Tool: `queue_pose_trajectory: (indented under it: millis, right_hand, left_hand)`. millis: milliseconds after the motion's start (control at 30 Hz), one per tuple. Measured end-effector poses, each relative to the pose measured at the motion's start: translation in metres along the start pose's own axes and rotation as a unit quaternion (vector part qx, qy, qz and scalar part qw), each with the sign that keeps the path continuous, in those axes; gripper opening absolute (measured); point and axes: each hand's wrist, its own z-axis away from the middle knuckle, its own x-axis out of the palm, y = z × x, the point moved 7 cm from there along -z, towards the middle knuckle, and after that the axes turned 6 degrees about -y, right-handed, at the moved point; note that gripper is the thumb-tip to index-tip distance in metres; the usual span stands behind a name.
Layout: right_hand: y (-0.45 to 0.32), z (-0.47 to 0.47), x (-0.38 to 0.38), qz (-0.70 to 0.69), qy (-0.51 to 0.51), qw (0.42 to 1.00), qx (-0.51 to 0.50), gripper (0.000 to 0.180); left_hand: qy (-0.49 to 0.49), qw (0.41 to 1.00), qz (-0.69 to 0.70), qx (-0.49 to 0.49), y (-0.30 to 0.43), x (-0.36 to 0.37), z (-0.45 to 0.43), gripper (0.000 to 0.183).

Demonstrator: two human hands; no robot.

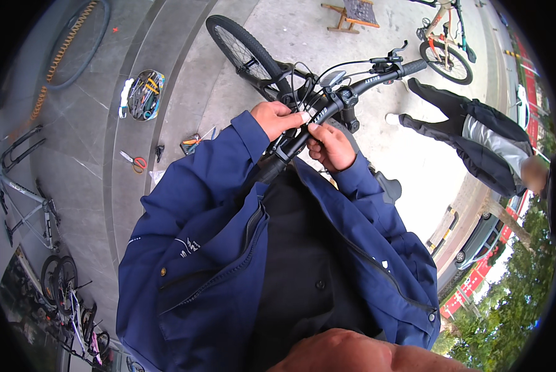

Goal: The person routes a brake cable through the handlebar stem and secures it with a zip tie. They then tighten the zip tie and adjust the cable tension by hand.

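Note:
Before me stands a bicycle with a black handlebar (368, 84), crossing diagonally from upper right to lower left. My left hand (278, 120) is at the bar's left half, its thumb stretched towards the bar beside the cables. Close by, my right hand (332, 146) has its thumb and forefinger at the bar's near side, the other fingers curled. Whatever lies between the fingertips is too small to make out. The stem (346, 96) and a small grey device (334, 78) are just beyond. A brake lever (401, 48) is beside the right grip (414, 68); the front tyre (266, 59) points up and left.
An oval container of hand tools (146, 95), red-handled scissors (139, 162) and a smaller tool box (191, 144) lie on the floor at left. Several bicycles (66, 283) stand at lower left. A person (478, 132) is at right, near another bicycle (445, 60). A folding stool (359, 13) stands ahead.

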Motion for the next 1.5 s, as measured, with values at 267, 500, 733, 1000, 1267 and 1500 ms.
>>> queue_pose_trajectory:
  millis: [267, 500, 733, 1000, 1267, 1500]
  right_hand:
    - [0.005, 0.001, -0.001, -0.009, 0.025, 0.999, -0.027, 0.018]
    - [0.003, -0.001, -0.008, 0.047, 0.027, 0.998, -0.025, 0.022]
    - [0.012, 0.0, -0.051, 0.02, 0.016, 0.996, -0.088, 0.03]
    - [0.066, -0.019, -0.107, 0.2, 0.048, 0.978, -0.025, 0.02]
    - [0.098, -0.029, -0.106, 0.1, 0.01, 0.992, -0.071, 0.018]
    - [0.099, -0.039, -0.103, 0.21, 0.006, 0.974, -0.086, 0.022]
  left_hand:
    - [0.02, 0.995, -0.1, 0.005, 0.005, 0.002, 0.005, 0.041]
    - [0.0, 0.997, -0.071, -0.039, 0.007, 0.003, 0.001, 0.04]
    - [0.005, 0.994, -0.097, -0.041, 0.032, 0.005, 0.017, 0.042]
    - [0.022, 0.997, -0.068, -0.029, 0.031, 0.006, 0.016, 0.043]
    - [0.003, 0.997, -0.067, -0.04, 0.02, 0.004, 0.014, 0.041]
    - [-0.006, 0.996, -0.067, -0.059, 0.017, 0.002, 0.013, 0.041]
